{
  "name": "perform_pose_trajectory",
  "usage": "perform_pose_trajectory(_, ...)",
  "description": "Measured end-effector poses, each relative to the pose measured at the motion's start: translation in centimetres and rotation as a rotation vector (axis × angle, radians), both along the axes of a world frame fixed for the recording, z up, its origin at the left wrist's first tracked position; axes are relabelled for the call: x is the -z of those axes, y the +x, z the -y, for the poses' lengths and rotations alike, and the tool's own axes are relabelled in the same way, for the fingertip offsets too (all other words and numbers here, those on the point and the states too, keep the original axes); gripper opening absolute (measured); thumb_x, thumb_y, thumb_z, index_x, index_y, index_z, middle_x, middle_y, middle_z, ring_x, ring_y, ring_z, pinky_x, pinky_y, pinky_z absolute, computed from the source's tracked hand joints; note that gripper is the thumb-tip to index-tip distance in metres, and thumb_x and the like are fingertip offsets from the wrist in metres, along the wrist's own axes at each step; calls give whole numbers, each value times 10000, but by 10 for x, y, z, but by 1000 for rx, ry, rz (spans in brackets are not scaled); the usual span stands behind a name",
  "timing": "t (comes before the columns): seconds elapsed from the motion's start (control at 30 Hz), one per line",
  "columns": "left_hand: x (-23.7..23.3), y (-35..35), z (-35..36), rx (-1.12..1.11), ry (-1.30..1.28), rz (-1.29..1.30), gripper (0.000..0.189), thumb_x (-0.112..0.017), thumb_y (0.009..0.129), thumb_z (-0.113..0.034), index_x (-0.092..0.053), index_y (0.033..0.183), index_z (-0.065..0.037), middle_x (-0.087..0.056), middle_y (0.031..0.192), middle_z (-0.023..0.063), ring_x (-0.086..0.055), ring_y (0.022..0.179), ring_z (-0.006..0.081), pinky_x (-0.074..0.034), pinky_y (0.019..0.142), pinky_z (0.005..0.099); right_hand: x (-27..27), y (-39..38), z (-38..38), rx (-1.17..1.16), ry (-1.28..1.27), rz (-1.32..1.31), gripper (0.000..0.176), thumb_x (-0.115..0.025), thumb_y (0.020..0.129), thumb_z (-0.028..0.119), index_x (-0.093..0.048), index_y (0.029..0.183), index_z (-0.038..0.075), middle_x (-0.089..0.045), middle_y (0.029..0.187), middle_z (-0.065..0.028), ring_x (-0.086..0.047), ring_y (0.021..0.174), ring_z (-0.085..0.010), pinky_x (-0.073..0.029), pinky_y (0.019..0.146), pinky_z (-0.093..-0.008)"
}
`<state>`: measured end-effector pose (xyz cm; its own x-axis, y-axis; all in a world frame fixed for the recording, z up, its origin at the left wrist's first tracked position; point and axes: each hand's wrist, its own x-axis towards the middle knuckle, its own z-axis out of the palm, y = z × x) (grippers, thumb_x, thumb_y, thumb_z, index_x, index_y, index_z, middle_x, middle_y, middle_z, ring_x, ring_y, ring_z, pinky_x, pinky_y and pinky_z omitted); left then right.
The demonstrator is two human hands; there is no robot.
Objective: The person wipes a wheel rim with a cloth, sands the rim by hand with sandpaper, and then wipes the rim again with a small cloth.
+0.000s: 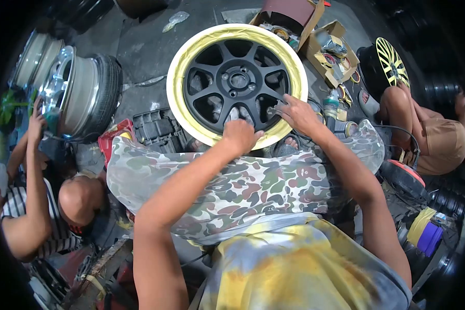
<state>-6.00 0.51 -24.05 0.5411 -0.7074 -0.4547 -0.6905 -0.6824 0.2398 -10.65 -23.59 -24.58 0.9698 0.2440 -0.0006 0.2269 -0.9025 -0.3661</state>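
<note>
A black multi-spoke wheel (238,79) lies face up before me, its outer rim wrapped in yellow masking tape (183,116). My left hand (240,135) is closed over the near side of the rim, by the lowest spoke. A pale grey patch shows just past its knuckles, and the fingertips are hidden. My right hand (299,114) reaches over the right side of the rim, its fingers bent together at the spoke edge. Something small and grey shows at those fingertips; I cannot tell what it is.
Silver wheels, one with a tire (106,85), stand at left beside a person in a striped shirt (28,212). At right another person (429,124) touches a yellow-faced wheel (390,59). Nearby are a cardboard box (336,77), black plastic case (160,129), red tray (113,135) and tape rolls (423,232).
</note>
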Motion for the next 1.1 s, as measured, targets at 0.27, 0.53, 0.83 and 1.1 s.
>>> perform_pose_trajectory(0.27,-93,154,-77,-283,-236,121,587,-523,996,-538,-765,975,-3,-721,955,260,-700,952,413,-540,886,488,27,-11,-36,-193,-107,-82,255,-574,975,265,-761,985,91,-615,926,-161,-653,924,-308,-538,808,-415)
perform_pose_trajectory(0.53,-94,164,-138,-222,148,-168,556,-571,989,-493,-745,1052,32,-716,967,294,-711,937,411,-530,852,461,31,8,-19,-368,-347,-162,291,-539,965,268,-744,954,62,-660,965,-128,-632,965,-328,-516,819,-436)
perform_pose_trajectory(0.83,-117,149,-127,-314,-160,-61,513,-604,981,-466,-726,1152,1,-721,1016,281,-699,994,418,-529,911,471,46,13,-29,-442,-329,-224,313,-504,997,319,-758,1022,139,-636,945,-183,-626,954,-345,-533,776,-491)
perform_pose_trajectory(1.1,-118,156,-132,-317,-130,-69,538,-600,977,-472,-718,1160,20,-716,1039,290,-686,1032,435,-520,942,469,18,2,-13,-159,-502,-142,244,-553,947,276,-756,1027,166,-635,893,-154,-651,894,-333,-544,727,-470)
